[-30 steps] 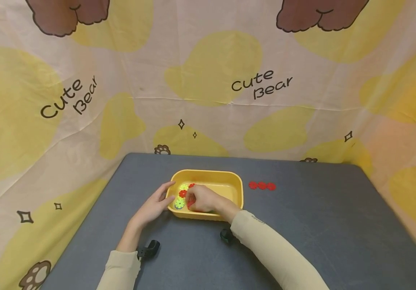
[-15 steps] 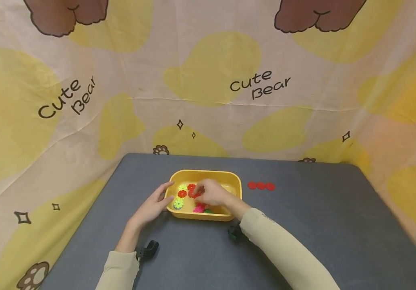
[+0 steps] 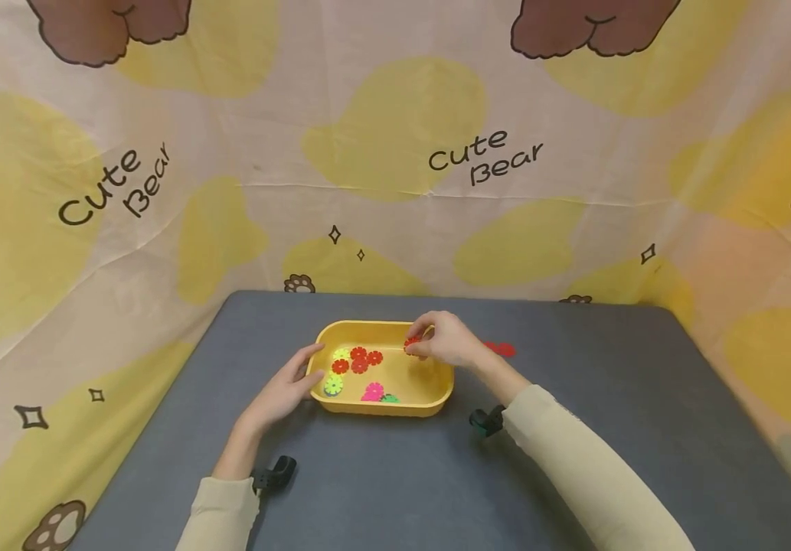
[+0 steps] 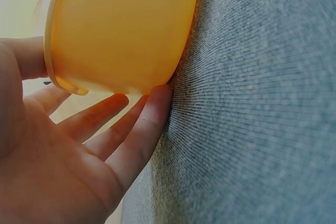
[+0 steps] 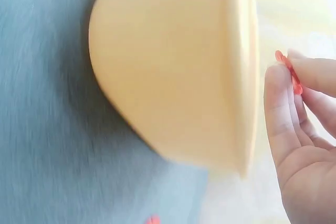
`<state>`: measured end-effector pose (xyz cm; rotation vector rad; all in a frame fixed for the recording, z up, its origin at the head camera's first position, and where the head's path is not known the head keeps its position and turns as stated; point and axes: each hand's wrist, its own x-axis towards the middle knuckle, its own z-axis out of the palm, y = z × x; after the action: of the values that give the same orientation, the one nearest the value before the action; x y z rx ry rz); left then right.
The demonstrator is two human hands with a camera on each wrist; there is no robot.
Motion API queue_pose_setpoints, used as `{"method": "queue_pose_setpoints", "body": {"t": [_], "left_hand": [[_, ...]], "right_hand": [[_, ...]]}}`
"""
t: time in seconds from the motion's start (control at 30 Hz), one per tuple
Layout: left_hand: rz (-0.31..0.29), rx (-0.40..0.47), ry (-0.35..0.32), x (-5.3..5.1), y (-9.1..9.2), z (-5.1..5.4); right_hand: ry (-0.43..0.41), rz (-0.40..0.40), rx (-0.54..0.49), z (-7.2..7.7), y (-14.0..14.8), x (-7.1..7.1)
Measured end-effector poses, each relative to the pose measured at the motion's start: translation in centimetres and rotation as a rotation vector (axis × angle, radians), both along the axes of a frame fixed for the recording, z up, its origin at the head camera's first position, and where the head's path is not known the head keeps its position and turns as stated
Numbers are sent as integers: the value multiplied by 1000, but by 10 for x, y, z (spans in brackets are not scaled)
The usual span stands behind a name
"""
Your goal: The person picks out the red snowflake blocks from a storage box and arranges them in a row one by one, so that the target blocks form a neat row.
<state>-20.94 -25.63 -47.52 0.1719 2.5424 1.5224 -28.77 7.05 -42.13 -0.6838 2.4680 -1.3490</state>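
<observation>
A yellow plastic box (image 3: 395, 409) stands on the table. My left hand (image 3: 283, 392) holds its left end, thumb over the rim and fingers along the outside wall (image 4: 115, 30). My right hand (image 3: 446, 338) pinches a red notched, flower-shaped plastic disc (image 5: 290, 72) between thumb and fingers, raised above the box's right part. Inside the box, several red discs (image 3: 359, 366) lie grouped toward the left beside yellow-green discs (image 3: 334, 384). Pink discs (image 3: 374, 391) and a green disc (image 3: 390, 398) lie by the near wall.
Red discs (image 3: 505, 350) lie on the dark grey table (image 3: 574, 428) right of the box, partly hidden behind my right hand and wrist. A patterned cloth (image 3: 395, 153) hangs behind and beside the table.
My right hand has lifted a red disc from the box's left part and carried it right, up near the rim. My left hand keeps its hold on the box.
</observation>
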Motion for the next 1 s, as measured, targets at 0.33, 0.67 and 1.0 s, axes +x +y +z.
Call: {"method": "queue_pose_setpoints", "body": {"t": [0.33,0.67,1.0], "left_hand": [[0,-8,3,0,-1,-1],[-16,-21,34,-1,-1,-2],[-2,-17,17,-2,0,-2]], "right_hand": [[21,-117,-28,6,73,-1],[102,-253,113,-11,140,-4],[45,-342,69,-43,174,-13]]}}
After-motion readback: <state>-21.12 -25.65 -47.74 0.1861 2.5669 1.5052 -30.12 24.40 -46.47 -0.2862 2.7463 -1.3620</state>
